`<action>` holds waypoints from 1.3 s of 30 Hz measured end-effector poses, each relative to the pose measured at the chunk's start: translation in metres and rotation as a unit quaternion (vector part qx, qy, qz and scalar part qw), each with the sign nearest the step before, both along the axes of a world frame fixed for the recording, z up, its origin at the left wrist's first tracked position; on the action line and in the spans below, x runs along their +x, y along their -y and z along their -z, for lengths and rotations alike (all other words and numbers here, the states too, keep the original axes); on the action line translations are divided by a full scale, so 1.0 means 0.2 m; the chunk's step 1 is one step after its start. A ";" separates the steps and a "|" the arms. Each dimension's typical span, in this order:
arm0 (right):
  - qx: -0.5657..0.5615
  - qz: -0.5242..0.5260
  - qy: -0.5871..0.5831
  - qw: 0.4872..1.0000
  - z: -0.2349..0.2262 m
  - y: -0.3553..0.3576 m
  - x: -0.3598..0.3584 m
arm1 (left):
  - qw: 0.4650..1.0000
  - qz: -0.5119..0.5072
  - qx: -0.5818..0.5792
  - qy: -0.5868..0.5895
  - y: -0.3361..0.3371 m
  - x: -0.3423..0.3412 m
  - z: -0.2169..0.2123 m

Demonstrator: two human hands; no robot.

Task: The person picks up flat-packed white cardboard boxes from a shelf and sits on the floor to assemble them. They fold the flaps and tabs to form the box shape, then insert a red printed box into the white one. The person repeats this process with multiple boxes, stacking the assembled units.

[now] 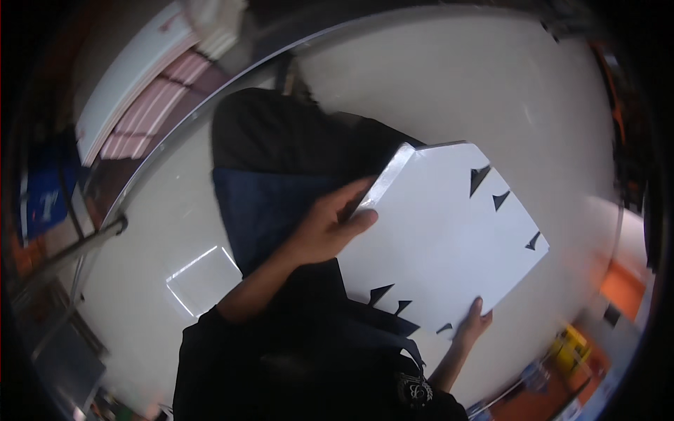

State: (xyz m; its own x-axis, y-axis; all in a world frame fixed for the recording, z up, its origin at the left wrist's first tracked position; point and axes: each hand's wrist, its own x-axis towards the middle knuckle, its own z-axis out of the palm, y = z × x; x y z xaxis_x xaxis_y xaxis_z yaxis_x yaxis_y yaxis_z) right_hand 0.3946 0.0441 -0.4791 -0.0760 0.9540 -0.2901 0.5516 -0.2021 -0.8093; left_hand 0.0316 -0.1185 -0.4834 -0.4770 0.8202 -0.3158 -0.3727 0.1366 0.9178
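Note:
A flat white panel (pixel 435 231) lies tilted across my lap, with several dark curved-triangular cutouts along two of its sides. Its upper-left edge is a shiny bent flange (pixel 388 175). My left hand (pixel 330 224) is closed on that edge, thumb on the white face and fingers partly hidden behind. At the lower right corner my right hand (pixel 476 324) grips the panel, the thumb on top and the other fingers mostly out of sight beneath. Beneath the panel are my dark trousers (pixel 274 133) and a dark blue cloth (pixel 246 210).
Pale glossy floor (pixel 456 77) surrounds me, crossed by a thin curved line. At the far left are a blue bin-like object (pixel 49 200), a metal bar (pixel 91 242) and a striped pinkish item (pixel 154 105). Blurred yellow (pixel 570 349) and orange things stand at the lower right.

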 end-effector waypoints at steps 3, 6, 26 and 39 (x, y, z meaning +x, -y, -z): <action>0.011 0.024 -0.040 0.999 0.12 0.08 0.12 | 0.969 0.043 0.032 0.239 -0.09 -0.04 0.08; 0.001 0.047 -0.107 0.993 0.22 0.13 0.13 | 0.957 0.077 0.084 0.265 -0.07 -0.09 0.12; -0.058 0.041 -0.156 0.985 0.27 0.11 0.08 | 0.940 0.052 0.061 0.331 -0.06 -0.11 0.10; -0.058 0.042 -0.143 0.987 0.29 0.15 0.03 | 0.934 0.076 0.091 0.338 -0.02 -0.13 0.19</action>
State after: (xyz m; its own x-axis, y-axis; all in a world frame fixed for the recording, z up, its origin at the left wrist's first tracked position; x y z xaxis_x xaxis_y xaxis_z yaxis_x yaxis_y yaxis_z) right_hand 0.4005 0.0144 -0.5377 -0.0914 0.9224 -0.3752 0.2816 -0.3375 -0.8982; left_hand 0.0052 -0.1141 -0.5219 -0.0924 0.9314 -0.3522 -0.8645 0.1005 0.4924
